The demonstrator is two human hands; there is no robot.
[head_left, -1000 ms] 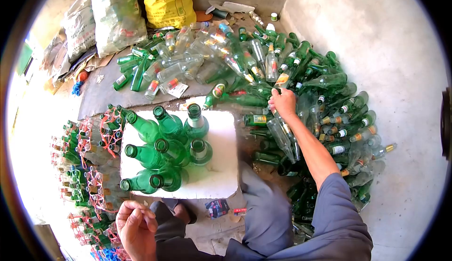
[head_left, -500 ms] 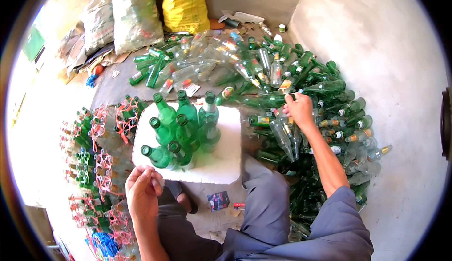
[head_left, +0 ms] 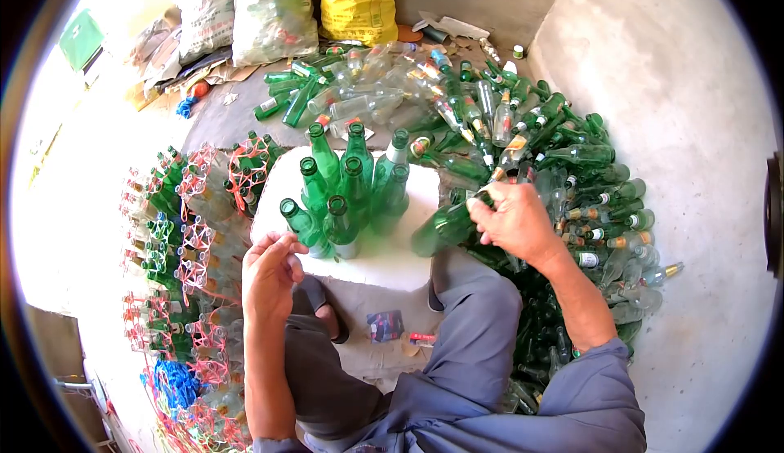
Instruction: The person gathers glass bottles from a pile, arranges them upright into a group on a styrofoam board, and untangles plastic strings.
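Several green glass bottles [head_left: 353, 183] stand upright in a cluster on a white foam slab [head_left: 392, 269] in front of me. My right hand [head_left: 523, 223] is closed round the neck of another green bottle [head_left: 443, 228], which is tilted and slightly blurred. That bottle's base points left, toward the slab's right edge. At the near left corner of the slab, my left hand [head_left: 273, 269] is closed, thumb and fingertips pinched together next to the nearest standing bottle. What the pinch holds, if anything, is too small to make out.
Loose bottles [head_left: 584, 155] pile up on the floor behind and right of the slab. Bottle bundles tied with pink string [head_left: 196, 257] stand to the left, near blue string [head_left: 174, 386]. White sacks [head_left: 273, 16] and a yellow sack [head_left: 358, 4] stand at the back.
My right hand has drawn a green bottle out of the pile toward the slab, near and slightly left. My left hand has come up closer to the standing bottles. The whole view has shifted.
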